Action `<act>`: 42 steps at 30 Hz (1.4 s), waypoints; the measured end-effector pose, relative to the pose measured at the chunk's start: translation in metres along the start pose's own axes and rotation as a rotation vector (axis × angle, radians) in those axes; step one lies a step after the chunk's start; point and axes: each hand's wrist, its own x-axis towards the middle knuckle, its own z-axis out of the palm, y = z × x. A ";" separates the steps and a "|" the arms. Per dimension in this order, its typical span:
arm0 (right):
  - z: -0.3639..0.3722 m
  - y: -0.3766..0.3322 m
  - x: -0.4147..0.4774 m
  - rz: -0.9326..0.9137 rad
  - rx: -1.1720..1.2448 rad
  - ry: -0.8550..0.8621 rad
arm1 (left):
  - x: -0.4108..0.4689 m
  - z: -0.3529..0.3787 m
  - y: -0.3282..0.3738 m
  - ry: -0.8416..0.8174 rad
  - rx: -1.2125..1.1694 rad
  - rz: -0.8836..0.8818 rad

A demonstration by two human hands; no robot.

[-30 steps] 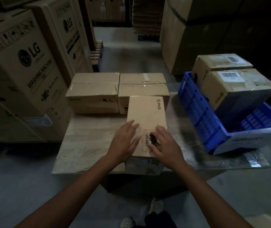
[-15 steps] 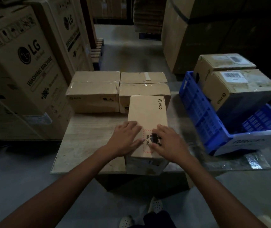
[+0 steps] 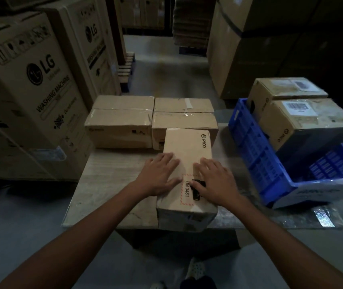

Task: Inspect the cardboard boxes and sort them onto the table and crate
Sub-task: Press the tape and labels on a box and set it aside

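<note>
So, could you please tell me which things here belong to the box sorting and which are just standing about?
Part of the job: PICO box, with left hand and right hand flat on it; left back box and right back box; table; blue crate; its front box and rear box.
Just standing about: LG cartons; pallet; tall cartons at back right.

Bare forearms run from lower corners to frame centre. Left grip (image 3: pixel 160 177) palm down, fingers straight, thumb splayed. Right grip (image 3: pixel 214 181) likewise flat, near left, not touching it.
</note>
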 end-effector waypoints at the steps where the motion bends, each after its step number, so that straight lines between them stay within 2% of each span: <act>1: -0.007 0.001 0.005 0.001 -0.010 -0.008 | 0.004 -0.005 0.001 0.021 0.024 0.012; 5: -0.022 0.001 0.037 0.074 0.080 -0.004 | 0.034 -0.017 0.001 0.106 -0.045 -0.006; 7: -0.015 0.000 0.043 0.082 0.128 0.003 | 0.047 -0.014 -0.001 0.062 -0.066 -0.009; 10: -0.003 0.008 0.045 0.056 0.071 -0.035 | 0.053 -0.004 -0.005 -0.007 -0.083 -0.021; 18: -0.003 0.014 0.048 0.057 0.040 0.016 | 0.058 0.002 -0.009 0.030 -0.104 -0.021; 23: -0.024 0.016 0.085 0.088 0.058 -0.007 | 0.087 -0.012 -0.012 0.116 -0.102 -0.040; 27: -0.002 0.015 0.095 0.033 0.079 -0.001 | 0.102 -0.002 -0.023 0.038 -0.092 -0.073; 33: -0.004 0.032 0.109 -0.011 0.026 0.062 | 0.111 0.000 -0.030 0.157 -0.027 -0.008; 36: 0.005 0.026 0.107 0.022 0.085 0.116 | 0.109 0.002 -0.025 0.230 -0.137 -0.043; 38: 0.016 0.025 0.103 0.140 0.247 0.179 | 0.106 0.009 -0.023 0.253 -0.289 -0.178; 40: 0.019 0.028 0.103 0.349 0.562 0.200 | 0.110 0.018 -0.028 0.234 -0.573 -0.442; 42: 0.023 0.029 0.105 0.519 0.995 0.104 | 0.111 0.023 -0.032 0.167 -1.054 -0.668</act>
